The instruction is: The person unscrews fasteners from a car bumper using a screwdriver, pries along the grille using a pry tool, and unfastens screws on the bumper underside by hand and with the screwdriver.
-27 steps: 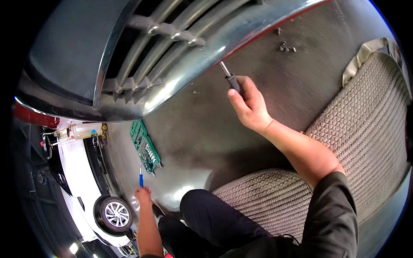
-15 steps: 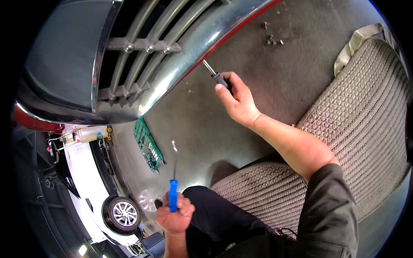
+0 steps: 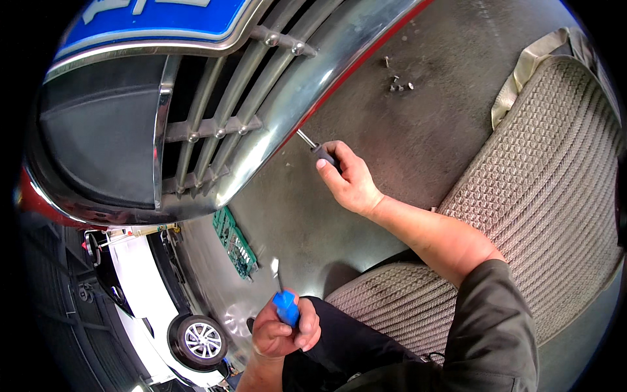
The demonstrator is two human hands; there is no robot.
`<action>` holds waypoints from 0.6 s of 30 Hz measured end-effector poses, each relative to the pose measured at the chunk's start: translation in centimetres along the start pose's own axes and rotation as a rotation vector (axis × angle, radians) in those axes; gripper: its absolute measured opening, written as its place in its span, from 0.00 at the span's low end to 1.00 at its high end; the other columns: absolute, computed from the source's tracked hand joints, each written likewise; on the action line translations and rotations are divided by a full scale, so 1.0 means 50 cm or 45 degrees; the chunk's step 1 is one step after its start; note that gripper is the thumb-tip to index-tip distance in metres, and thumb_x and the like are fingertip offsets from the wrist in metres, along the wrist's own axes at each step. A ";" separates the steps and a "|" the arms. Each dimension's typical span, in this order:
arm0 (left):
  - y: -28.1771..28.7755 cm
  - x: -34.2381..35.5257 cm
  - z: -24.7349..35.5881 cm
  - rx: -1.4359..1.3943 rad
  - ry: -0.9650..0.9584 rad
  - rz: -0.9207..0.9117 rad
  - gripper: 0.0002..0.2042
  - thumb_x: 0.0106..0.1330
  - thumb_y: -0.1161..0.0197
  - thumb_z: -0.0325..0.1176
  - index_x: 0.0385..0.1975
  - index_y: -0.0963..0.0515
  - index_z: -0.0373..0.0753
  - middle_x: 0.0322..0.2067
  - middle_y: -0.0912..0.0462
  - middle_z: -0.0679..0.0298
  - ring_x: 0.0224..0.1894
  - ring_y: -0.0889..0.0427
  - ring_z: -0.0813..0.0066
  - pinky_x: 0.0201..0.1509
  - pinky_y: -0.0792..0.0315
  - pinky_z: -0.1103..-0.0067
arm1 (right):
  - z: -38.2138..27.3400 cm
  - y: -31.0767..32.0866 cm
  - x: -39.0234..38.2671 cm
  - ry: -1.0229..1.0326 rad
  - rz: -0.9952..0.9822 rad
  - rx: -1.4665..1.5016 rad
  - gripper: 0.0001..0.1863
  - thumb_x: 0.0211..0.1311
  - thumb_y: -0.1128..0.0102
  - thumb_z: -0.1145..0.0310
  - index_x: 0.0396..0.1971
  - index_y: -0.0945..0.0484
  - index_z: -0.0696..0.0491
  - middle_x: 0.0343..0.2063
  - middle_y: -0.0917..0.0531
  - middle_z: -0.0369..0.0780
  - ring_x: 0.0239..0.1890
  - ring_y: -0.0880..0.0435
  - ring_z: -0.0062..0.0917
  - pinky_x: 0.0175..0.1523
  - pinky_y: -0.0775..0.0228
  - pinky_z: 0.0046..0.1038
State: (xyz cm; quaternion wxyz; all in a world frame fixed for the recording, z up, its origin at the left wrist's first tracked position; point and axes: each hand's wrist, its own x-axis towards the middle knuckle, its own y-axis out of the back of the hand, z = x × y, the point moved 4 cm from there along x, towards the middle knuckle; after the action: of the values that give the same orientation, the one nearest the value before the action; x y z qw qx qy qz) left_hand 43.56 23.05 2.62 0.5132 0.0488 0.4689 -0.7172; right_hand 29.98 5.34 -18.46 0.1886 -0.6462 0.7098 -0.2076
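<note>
My right hand (image 3: 353,183) is closed around the black handle of a screwdriver (image 3: 308,140). Its metal shaft runs to the red lower edge of the car's bumper (image 3: 287,98), where the tip is hidden. Lower down, before my dark trouser leg, my left hand (image 3: 281,330) grips a blue-handled tool (image 3: 286,307) by its handle. That tool's thin shaft points up and away from me and ends in a pale, flat-looking tip, slightly blurred. Above both hands is the chrome grille (image 3: 222,124) with its curved bars.
Several small bolts (image 3: 397,85) lie on the grey floor beyond my right hand. A green tool case (image 3: 234,242) stands open under the bumper. A woven beige mat (image 3: 522,189) spreads at the right. At the lower left is a white car (image 3: 147,287).
My left hand has turned the blue-handled tool, so its handle now tilts and looks shorter. The view has shifted, bringing a blue plate into sight. My right hand keeps the screwdriver at the bumper edge.
</note>
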 end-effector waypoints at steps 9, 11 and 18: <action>0.006 0.005 0.103 1.689 -0.520 0.569 0.30 0.72 0.56 0.26 0.75 0.45 0.28 0.38 0.25 0.59 0.31 0.30 0.79 0.38 0.24 0.77 | -0.009 0.001 0.000 -0.064 -0.023 0.032 0.15 0.74 0.41 0.62 0.50 0.25 0.57 0.34 0.20 0.38 0.36 0.24 0.20 0.45 0.26 0.27; 0.003 -0.001 0.123 1.825 -0.571 0.666 0.30 0.72 0.56 0.25 0.75 0.45 0.29 0.41 0.24 0.58 0.32 0.29 0.78 0.38 0.24 0.78 | -0.011 0.002 0.001 -0.072 -0.026 0.052 0.14 0.74 0.41 0.63 0.49 0.25 0.57 0.34 0.20 0.37 0.36 0.24 0.20 0.45 0.27 0.27; -0.031 0.031 0.154 2.377 -0.734 0.980 0.27 0.76 0.55 0.24 0.75 0.40 0.34 0.63 0.25 0.53 0.37 0.27 0.80 0.38 0.26 0.81 | -0.008 0.000 0.003 -0.027 -0.023 -0.010 0.14 0.74 0.41 0.63 0.49 0.25 0.57 0.33 0.21 0.37 0.36 0.25 0.18 0.44 0.27 0.25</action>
State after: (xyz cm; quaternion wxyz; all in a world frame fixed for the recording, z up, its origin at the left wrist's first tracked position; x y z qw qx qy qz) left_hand 44.78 16.44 7.01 0.5574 0.3982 -0.4574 -0.5670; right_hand 29.77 5.21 -18.11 0.1917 -0.6555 0.7026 -0.1999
